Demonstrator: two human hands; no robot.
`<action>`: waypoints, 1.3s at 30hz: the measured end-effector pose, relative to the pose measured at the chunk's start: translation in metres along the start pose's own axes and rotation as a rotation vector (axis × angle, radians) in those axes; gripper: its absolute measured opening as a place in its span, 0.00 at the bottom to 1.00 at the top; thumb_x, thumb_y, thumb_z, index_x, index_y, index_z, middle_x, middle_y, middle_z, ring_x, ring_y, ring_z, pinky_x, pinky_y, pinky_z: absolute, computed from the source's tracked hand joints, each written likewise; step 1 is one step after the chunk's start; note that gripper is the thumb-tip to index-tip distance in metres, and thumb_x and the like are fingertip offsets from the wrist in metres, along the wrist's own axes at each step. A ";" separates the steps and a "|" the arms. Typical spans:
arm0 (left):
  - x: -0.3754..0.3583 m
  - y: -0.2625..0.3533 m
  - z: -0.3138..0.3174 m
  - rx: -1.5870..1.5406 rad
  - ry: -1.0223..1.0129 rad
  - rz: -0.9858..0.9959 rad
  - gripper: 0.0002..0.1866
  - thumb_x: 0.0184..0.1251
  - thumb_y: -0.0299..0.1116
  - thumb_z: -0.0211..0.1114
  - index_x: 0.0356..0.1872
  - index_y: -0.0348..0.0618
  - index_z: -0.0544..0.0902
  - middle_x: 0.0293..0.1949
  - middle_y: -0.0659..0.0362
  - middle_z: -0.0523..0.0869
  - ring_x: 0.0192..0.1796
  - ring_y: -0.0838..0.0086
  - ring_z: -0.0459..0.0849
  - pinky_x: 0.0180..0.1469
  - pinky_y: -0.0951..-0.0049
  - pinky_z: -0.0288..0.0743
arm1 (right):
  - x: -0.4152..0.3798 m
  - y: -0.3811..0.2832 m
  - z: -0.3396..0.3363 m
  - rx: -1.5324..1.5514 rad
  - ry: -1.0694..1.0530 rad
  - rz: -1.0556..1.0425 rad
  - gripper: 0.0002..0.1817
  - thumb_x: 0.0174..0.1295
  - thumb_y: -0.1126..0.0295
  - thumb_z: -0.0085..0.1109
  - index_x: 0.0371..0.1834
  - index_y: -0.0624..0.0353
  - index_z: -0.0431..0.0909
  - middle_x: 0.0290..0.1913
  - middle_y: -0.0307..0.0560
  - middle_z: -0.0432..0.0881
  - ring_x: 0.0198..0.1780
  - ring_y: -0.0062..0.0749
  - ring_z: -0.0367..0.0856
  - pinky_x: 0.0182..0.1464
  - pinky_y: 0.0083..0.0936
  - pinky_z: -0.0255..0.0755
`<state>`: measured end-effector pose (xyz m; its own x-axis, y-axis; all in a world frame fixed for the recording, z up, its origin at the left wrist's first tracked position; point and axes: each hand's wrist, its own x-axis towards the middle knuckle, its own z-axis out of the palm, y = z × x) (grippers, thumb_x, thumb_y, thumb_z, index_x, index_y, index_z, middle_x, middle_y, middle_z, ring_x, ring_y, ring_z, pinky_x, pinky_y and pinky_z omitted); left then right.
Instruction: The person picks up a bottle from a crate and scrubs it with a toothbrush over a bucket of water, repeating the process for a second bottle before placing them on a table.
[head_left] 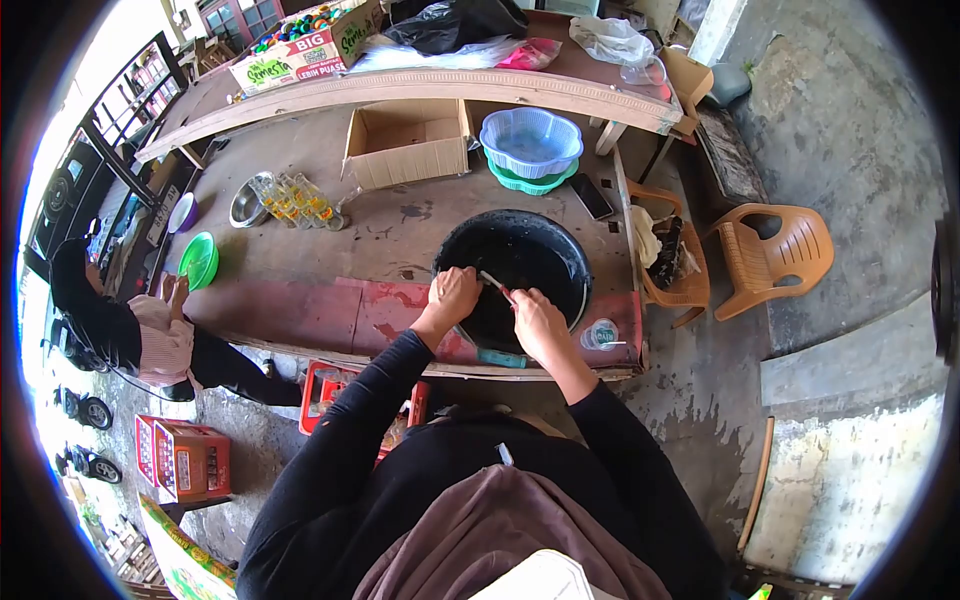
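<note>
Over the near part of a round black basin (575, 250), both of my hands are raised. My left hand (453, 300) is closed at the basin's left side, near the end of a thin pale stick-like item (491, 280); what its fingers hold is too small to name. My right hand (538, 322) is closed on the other end of that pale item, where something reddish shows between the fingers. The inside of the basin is dark, and its contents cannot be made out. A teal object (501, 358) lies at the table edge below the basin. A clear plastic cup (600, 335) stands to the right.
Behind the basin are blue (531, 140) and green baskets, a phone (591, 197) and an open cardboard box (412, 160). Several bottles (297, 201) lie by a metal bowl. Another person (130, 330) is at the left beside a green bowl (199, 261). Orange chairs (775, 255) stand right.
</note>
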<state>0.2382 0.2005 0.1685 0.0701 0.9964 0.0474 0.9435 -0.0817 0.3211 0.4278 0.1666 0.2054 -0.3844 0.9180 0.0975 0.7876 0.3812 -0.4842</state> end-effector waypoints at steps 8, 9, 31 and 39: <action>-0.004 -0.006 0.000 0.053 -0.040 0.124 0.14 0.58 0.38 0.68 0.37 0.37 0.80 0.32 0.44 0.86 0.39 0.48 0.86 0.43 0.53 0.80 | 0.003 0.004 0.000 -0.011 0.005 0.045 0.09 0.67 0.71 0.46 0.42 0.63 0.76 0.41 0.60 0.79 0.40 0.57 0.84 0.43 0.46 0.79; -0.004 -0.004 -0.003 0.052 -0.088 0.108 0.15 0.58 0.39 0.68 0.37 0.36 0.80 0.32 0.44 0.86 0.39 0.48 0.86 0.42 0.53 0.80 | -0.001 0.000 0.002 0.034 0.028 -0.032 0.09 0.67 0.71 0.47 0.43 0.62 0.75 0.41 0.60 0.79 0.40 0.57 0.84 0.44 0.46 0.78; -0.007 -0.007 0.008 -0.041 0.133 0.040 0.15 0.64 0.38 0.65 0.39 0.34 0.76 0.38 0.40 0.82 0.41 0.45 0.84 0.43 0.51 0.78 | 0.000 0.000 -0.001 -0.010 0.032 -0.034 0.11 0.68 0.69 0.45 0.42 0.63 0.76 0.41 0.61 0.80 0.38 0.58 0.84 0.42 0.47 0.79; -0.001 -0.005 0.008 -0.107 0.096 0.004 0.15 0.67 0.41 0.63 0.43 0.39 0.77 0.36 0.41 0.83 0.39 0.47 0.86 0.42 0.52 0.80 | -0.002 0.000 -0.007 -0.014 0.002 -0.003 0.10 0.68 0.71 0.46 0.44 0.63 0.76 0.42 0.61 0.80 0.42 0.59 0.83 0.45 0.48 0.77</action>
<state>0.2360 0.2000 0.1588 0.0374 0.9898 0.1375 0.9028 -0.0924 0.4199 0.4319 0.1654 0.2118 -0.3860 0.9170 0.1005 0.7929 0.3855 -0.4720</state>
